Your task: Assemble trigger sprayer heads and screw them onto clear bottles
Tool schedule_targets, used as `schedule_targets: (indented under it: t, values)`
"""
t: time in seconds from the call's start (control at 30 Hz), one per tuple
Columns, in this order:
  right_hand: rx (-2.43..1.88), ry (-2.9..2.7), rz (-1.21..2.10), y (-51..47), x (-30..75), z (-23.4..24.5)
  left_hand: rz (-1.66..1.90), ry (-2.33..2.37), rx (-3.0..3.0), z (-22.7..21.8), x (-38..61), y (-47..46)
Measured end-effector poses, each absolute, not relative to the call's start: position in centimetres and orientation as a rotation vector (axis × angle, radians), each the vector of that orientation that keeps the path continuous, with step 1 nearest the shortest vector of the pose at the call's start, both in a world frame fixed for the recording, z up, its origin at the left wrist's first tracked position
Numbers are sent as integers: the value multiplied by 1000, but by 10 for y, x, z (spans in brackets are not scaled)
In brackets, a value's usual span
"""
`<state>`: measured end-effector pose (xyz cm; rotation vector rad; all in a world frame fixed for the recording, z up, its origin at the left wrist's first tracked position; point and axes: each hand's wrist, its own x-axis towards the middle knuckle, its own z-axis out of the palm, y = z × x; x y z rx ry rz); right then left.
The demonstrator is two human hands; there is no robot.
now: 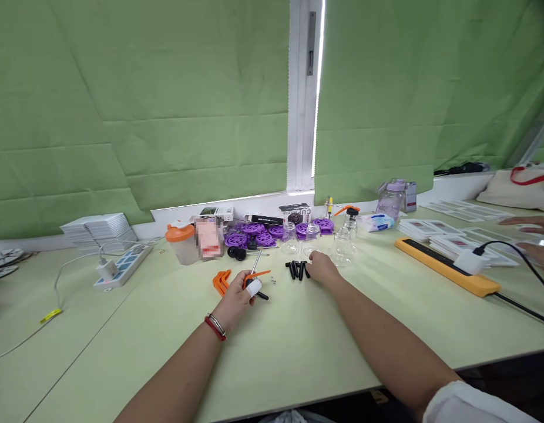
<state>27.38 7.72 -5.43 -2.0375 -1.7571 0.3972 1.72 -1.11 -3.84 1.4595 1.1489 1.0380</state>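
Observation:
My left hand (239, 294), closed with a white wrap on one finger, holds an orange bent arm (259, 274) together with a thin metal shaft (257, 261), apparently of a screwdriver. A black end piece (263, 296) sticks out below its fingers; how these join is hidden. My right hand (325, 270) reaches down to the right end of a row of short black rod-shaped pieces (294, 270), fingers bent together at the rightmost one. Whether it grips that piece is unclear. More orange bent arms (221, 282) lie left of my left hand, and tiny metal bits (273, 281) lie between the hands.
Behind stand clear plastic cup-shaped parts (342, 247), purple wheel-like parts (254, 230), black round knobs (237, 253) and an orange-lidded cup (184, 244). Power strips lie left (124, 267) and right (446, 267). Another person's hands (534, 223) are at far right near stacked cards (457, 249).

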Motion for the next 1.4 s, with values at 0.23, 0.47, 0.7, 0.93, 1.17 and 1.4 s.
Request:
schedule_targets:
  t: [0.23, 0.47, 0.7, 0.93, 1.17, 1.4]
  values:
    - [-2062, -1771, 374, 77, 272, -54, 1097, 1157, 1381, -38, 16, -9]
    - [-2139, -1760, 330, 77, 275, -53, 1149, 1133, 1276, -40, 15, -6]
    - [-2073, -1765, 259, 72, 272, -43, 1212, 1099, 1192, -40, 13, -4]
    - [-1275, -2035, 434, 40, 237, -34, 1256, 1074, 1138, -36, 14, -4]
    - [-897, -2337, 524, 6, 205, -35, 1275, 1044, 1133, -36, 13, -5]
    - [-887, -2322, 523, -2, 197, -39, 1252, 1030, 1132, -31, 17, -9]
